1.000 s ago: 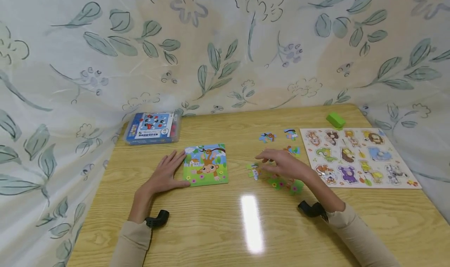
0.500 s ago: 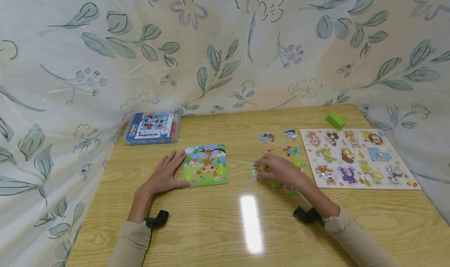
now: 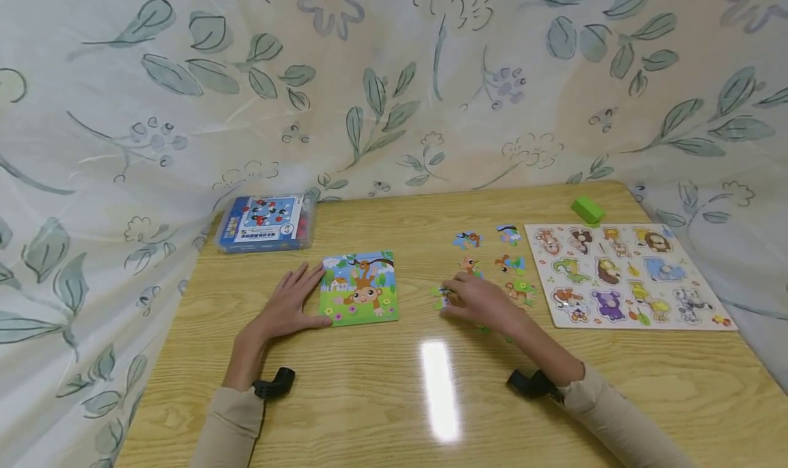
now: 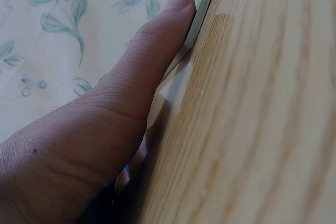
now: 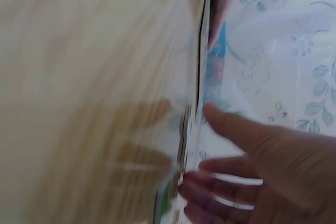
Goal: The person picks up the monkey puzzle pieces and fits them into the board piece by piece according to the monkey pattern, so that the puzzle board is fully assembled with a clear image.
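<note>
A square board with a monkey picture (image 3: 359, 287) lies flat, left of the table's middle. My left hand (image 3: 286, 304) rests along its left side with fingers stretched out; in the left wrist view the thumb (image 4: 152, 45) lies against the board's edge (image 4: 198, 29). My right hand (image 3: 483, 300) reaches low over loose jigsaw pieces, fingertips at the leftmost jigsaw piece (image 3: 438, 298), which they partly cover. In the right wrist view that hand (image 5: 268, 166) has thumb and fingers apart. Whether the fingertips touch the piece cannot be told. Pieces under the palm are mostly hidden.
Further jigsaw pieces (image 3: 509, 235) lie behind and right of the right hand. An animal peg puzzle board (image 3: 634, 276) sits at the right, a green block (image 3: 589, 210) behind it. A plastic box with a molecule picture (image 3: 267, 223) stands back left. Floral cloth (image 3: 394, 112) hangs behind the table.
My right hand has moved left and down over the leftmost jigsaw piece, uncovering pieces at its right. The left hand and monkey board have stayed in place.
</note>
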`<state>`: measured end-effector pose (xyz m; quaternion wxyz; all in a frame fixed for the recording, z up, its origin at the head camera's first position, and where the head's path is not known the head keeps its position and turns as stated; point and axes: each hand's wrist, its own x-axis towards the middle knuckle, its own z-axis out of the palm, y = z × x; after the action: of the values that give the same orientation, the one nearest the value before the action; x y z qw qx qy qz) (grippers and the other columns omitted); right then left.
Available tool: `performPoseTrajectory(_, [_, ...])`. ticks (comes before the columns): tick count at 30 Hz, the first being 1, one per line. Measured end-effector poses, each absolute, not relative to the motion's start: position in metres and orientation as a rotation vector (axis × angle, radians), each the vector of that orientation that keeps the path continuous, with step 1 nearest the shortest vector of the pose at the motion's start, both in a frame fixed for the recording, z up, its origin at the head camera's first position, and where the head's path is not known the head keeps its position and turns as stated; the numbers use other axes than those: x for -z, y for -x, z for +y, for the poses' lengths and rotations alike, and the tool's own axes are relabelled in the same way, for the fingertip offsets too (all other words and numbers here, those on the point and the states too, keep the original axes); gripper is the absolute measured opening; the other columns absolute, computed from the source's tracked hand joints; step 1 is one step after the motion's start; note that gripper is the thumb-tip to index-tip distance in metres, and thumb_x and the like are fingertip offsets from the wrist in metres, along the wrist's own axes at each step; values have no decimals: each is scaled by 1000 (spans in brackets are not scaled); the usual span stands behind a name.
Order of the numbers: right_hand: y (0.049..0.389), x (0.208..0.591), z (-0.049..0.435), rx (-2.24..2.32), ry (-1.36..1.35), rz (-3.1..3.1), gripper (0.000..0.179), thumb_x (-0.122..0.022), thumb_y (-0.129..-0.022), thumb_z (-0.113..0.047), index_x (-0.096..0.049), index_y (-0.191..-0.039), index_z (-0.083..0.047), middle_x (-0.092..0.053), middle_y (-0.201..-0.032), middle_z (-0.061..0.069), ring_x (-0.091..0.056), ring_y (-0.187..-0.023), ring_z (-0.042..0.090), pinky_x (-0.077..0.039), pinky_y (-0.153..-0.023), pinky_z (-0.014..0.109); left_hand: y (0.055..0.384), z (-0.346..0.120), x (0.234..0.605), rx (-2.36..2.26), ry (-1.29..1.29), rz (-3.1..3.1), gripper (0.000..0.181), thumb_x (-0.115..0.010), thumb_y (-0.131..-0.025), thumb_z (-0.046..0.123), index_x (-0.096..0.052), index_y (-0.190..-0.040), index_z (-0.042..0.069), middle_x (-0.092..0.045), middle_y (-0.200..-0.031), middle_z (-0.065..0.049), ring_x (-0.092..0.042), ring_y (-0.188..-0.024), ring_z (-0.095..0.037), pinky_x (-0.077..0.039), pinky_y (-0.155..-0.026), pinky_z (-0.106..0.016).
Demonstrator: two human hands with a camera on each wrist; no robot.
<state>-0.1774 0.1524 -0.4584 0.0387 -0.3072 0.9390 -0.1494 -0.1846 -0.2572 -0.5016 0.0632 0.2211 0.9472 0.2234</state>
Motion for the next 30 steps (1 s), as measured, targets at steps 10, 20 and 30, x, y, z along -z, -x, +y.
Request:
performPoseTrajectory(10, [174,462,141,295,908,2966,43,-76,-82,-39,-68,-110,-6,-57,-96,6,-45,-74,12,-38,-55,21,185,-258,502,-660,-665,2870,105,-72,-76,62,-21,-156,17,-19,-164,-3,-8,-152,-35,-5,-119,-59])
performPoseTrajectory(20, [171,461,143,273,994,2983,35,-72,-88,-23,-67,-120,-10,-56,-96,7,-46,-77,15,-37,-55,20,185,-258,504,-659,-667,2872,105,-72,-76,62,-21,-156,17,-18,-164,-3,-8,-152,-35,-5,-119,-59])
performPoseTrajectory(30, [168,458,146,249,1053,2963,38,-70,-87,-6,-66,-124,-11,-56,-98,9,-48,-81,17,-37,-56,20,183,-257,503,-670,-668,2876,105,-72,-76,60,-22,-156,16,-20,-163,-4,-9,-152,-36,-6,-119,-60])
